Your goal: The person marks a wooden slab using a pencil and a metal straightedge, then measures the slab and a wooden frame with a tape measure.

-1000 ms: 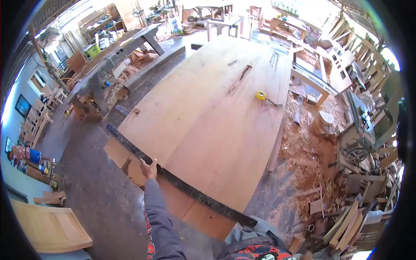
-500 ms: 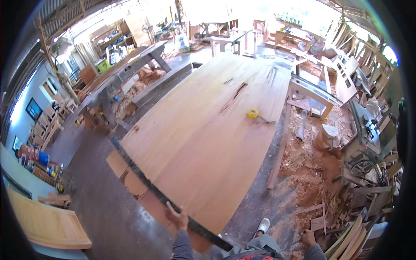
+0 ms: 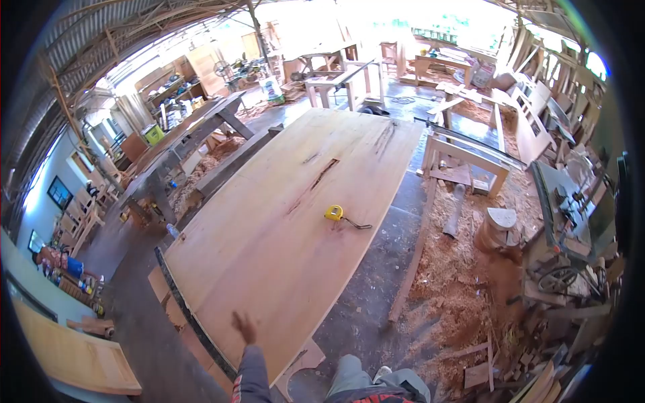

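My left hand (image 3: pixel 244 327) is over the near end of a large wooden panel (image 3: pixel 269 248), its fingers spread and holding nothing. Along the panel's near end runs a long dark straight bar (image 3: pixel 190 314), just left of that hand. Farther up the panel lies a yellow tape measure (image 3: pixel 334 212) with a dark wrist strap trailing to its right. A dark crack in the wood shows beyond it. My right hand is out of view.
Wood shavings (image 3: pixel 447 282) cover the floor to the right, beside a low wooden frame (image 3: pixel 467 158) and a machine with a wheel (image 3: pixel 559 278). A long workbench (image 3: pixel 178 134) stands at the left. A curved wooden panel (image 3: pixel 74 352) lies lower left, and a person (image 3: pixel 64 258) is at far left.
My left hand has let go of the dark bar and moved onto the panel side. My right hand has left the view. The camera has turned, shifting the panel and tape measure leftward.
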A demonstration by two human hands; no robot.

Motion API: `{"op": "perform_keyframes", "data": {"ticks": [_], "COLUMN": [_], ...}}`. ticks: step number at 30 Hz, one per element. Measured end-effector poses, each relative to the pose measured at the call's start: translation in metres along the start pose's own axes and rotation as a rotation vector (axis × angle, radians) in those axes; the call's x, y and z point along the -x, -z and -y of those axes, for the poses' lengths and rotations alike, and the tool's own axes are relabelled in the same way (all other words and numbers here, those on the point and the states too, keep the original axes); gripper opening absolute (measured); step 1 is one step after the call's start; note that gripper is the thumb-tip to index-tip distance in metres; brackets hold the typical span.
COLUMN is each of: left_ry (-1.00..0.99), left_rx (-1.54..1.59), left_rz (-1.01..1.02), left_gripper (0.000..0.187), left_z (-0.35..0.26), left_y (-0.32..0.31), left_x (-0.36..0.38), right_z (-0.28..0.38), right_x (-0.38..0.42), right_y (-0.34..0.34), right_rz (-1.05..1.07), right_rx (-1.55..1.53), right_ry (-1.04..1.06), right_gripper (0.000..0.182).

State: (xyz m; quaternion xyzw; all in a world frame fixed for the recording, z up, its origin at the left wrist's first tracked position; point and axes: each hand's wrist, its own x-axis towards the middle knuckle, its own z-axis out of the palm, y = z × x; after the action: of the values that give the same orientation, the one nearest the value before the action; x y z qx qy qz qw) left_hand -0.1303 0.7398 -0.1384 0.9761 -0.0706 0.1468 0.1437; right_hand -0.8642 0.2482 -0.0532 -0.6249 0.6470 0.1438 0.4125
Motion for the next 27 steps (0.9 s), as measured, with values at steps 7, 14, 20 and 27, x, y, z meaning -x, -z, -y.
{"op": "perform_keyframes", "data": {"ticks": [7, 14, 20, 27], "left_ry": [-0.436, 0.093, -0.133, 0.119], "left_rx": [0.167, 0.098, 0.306, 1.301], "left_rz": [0.255, 0.334, 0.375, 1.207], "left_gripper": [0.072, 0.080, 0.058, 0.040], "left_z": [-0.386, -0.534, -0.554, -0.701], "left_y": [-0.016, -0.112, -0.086, -0.099], "left_x": [-0.154, -0.255, -0.244, -0.148], "right_z": [0.159, 0.312, 0.398, 0.490], "right_x": [-0.095, -0.162, -0.206, -0.312], "right_y": [0.026, 0.048, 0.096, 0.162], "right_rz": [0.029, -0.021, -0.099, -0.176], "right_rx": [-0.038, -0.080, -0.128, -0.154], "right_ry": [0.173, 0.200, 0.116, 0.134], "right_gripper": [0.015, 0.015, 0.015, 0.015]}}
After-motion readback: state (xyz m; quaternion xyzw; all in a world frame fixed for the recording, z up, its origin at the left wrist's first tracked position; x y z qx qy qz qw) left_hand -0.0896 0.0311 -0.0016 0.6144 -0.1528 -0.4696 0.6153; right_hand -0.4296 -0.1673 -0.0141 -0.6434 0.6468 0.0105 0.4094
